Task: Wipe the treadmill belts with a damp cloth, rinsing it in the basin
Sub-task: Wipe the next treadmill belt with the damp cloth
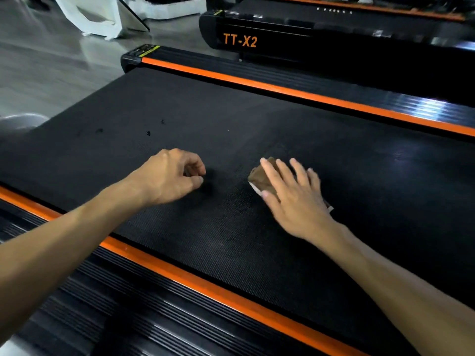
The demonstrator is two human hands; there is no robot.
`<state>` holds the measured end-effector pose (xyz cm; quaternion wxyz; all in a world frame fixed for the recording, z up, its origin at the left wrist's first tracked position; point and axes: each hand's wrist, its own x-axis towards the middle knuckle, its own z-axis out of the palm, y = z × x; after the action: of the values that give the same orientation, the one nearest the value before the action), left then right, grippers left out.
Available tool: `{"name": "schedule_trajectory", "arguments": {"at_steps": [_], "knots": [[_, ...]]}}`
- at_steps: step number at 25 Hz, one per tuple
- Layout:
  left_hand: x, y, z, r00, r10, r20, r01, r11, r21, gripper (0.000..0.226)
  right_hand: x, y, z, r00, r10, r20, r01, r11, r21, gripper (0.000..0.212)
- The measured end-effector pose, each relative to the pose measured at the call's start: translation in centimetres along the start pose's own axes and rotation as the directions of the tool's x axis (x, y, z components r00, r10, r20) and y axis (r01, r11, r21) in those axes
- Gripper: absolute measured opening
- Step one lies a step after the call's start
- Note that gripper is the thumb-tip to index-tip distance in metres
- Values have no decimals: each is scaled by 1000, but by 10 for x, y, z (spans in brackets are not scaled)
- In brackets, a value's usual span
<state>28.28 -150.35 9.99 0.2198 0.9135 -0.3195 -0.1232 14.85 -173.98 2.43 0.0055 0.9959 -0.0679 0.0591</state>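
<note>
The right hand (293, 199) lies flat with fingers straight and spread, pressing a brown cloth (262, 179) onto the black belt (257, 124). The left hand (169, 176) hovers over the belt just left of the cloth, fingers loosely curled, thumb near forefinger, holding nothing visible. Orange rails (295, 92) edge the belt. Beyond it, a second treadmill (334, 29) reads "TT-X2" in orange.

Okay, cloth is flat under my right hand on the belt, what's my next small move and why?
Probably sweep the right hand and brown cloth leftward toward the dark spots on the belt; the fingers already press it flat, and those spots sit unwiped beyond the left hand.
</note>
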Motion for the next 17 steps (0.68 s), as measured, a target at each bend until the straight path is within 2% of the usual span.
{"name": "schedule_trajectory", "arguments": {"at_steps": [2,4,5,7,9,11,12,13,14,15,16,17], "knots": [[-1,-1,-1,1000,0,-2,0,1000,11,7,17,24,-1,994,10,-110,-13,1000,-24,52],[-3,-3,-3,1000,6,1,-6,1000,22,7,34,45,1,974,110,-199,-128,988,-81,42],[-4,-4,-5,1000,4,3,-4,1000,23,7,42,53,2,958,202,-203,-221,973,-74,41],[-7,-9,-8,1000,-3,-5,3,1000,25,6,56,54,0,914,387,-124,-391,920,-10,42],[-9,-13,-12,1000,-10,-19,10,999,38,7,60,30,-5,901,431,-46,-428,902,53,47],[-12,-18,-16,1000,-17,-24,18,998,56,7,49,-23,-10,950,312,-16,-308,945,105,43],[-15,-21,-17,999,-20,-30,23,997,71,7,37,-58,-9,984,172,-38,-166,977,135,40],[-18,-24,-19,999,-24,-37,27,996,89,8,19,-96,-9,998,-27,-56,37,983,179,39],[-22,-28,-20,999,-25,-43,30,994,107,8,-1,-129,-12,966,-255,-45,258,935,243,40],[-25,-33,-22,998,-29,-51,35,992,120,9,-11,-149,-15,905,-426,-9,407,858,313,42],[-30,-37,-25,997,-38,-66,47,990,134,10,-7,-152,-17,851,-525,2,486,789,376,42],[-35,-42,-29,995,-48,-87,61,986,154,12,4,-142,-18,822,-569,-21,536,761,366,42]]}}
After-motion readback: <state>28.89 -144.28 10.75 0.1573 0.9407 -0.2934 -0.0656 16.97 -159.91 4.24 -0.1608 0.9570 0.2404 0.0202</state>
